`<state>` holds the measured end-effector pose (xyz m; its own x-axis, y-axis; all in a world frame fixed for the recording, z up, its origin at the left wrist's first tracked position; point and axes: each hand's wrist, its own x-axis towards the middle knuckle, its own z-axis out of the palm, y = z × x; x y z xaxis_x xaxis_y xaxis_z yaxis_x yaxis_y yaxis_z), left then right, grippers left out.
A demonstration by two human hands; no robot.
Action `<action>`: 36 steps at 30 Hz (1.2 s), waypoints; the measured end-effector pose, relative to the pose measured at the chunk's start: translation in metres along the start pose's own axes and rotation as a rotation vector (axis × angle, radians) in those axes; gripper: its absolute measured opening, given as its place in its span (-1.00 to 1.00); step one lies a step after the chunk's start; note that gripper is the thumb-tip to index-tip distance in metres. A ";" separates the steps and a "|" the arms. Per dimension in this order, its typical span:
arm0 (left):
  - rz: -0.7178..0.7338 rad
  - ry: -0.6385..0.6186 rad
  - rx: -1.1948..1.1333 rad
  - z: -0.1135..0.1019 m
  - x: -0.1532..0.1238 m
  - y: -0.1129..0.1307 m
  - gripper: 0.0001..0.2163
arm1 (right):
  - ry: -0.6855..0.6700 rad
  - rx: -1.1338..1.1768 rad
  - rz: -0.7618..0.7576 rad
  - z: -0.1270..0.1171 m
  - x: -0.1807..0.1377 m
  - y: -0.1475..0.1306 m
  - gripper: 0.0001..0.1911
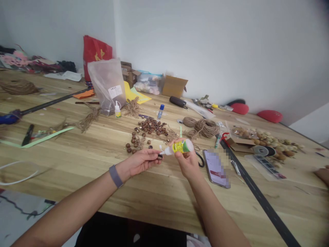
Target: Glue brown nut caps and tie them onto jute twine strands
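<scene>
My left hand (144, 162) is closed on a small brown nut shell (159, 157), pinched between thumb and fingertips. A white glue bottle (180, 147) with a yellow and green label lies tipped over in my right hand (187, 159), its nozzle pointing left and down at the shell. Whether the tip touches the shell I cannot tell. Just beyond my hands is a pile of brown nut shells (151, 126), some of them halves with pale insides. Several round nuts (133, 140) sit to the left of the pile, with strands of twine among them.
A phone (216, 168) lies right of my right hand, near black-handled scissors (200, 159). Behind the shells stand a glue stick (160, 112), a second glue bottle (117, 110) and a frosted bag (106, 85). Twine coils (207, 127) sit further right. Another person's hand (322, 175) shows at the right edge.
</scene>
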<state>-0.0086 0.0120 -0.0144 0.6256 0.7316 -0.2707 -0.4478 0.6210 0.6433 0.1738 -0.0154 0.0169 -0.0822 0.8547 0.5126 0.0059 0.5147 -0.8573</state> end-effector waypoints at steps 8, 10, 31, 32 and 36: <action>-0.004 0.011 0.010 -0.001 0.001 0.000 -0.85 | -0.018 -0.017 0.013 -0.001 -0.001 0.000 -0.58; -0.002 0.022 0.011 -0.001 0.001 -0.001 -0.84 | -0.022 -0.003 0.007 -0.001 -0.001 0.001 -0.58; -0.007 0.007 -0.012 0.001 0.000 -0.001 -0.88 | 0.038 0.005 0.001 -0.002 -0.003 0.006 -0.55; -0.006 0.005 -0.014 0.000 0.000 -0.001 -0.88 | 0.034 0.002 0.000 -0.002 -0.003 0.006 -0.55; -0.005 -0.011 -0.015 -0.002 0.001 -0.001 -0.88 | 0.019 0.000 -0.008 -0.001 -0.002 0.004 -0.53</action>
<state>-0.0088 0.0125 -0.0162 0.6345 0.7256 -0.2663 -0.4539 0.6287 0.6315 0.1755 -0.0147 0.0123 -0.0638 0.8516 0.5203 0.0050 0.5217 -0.8531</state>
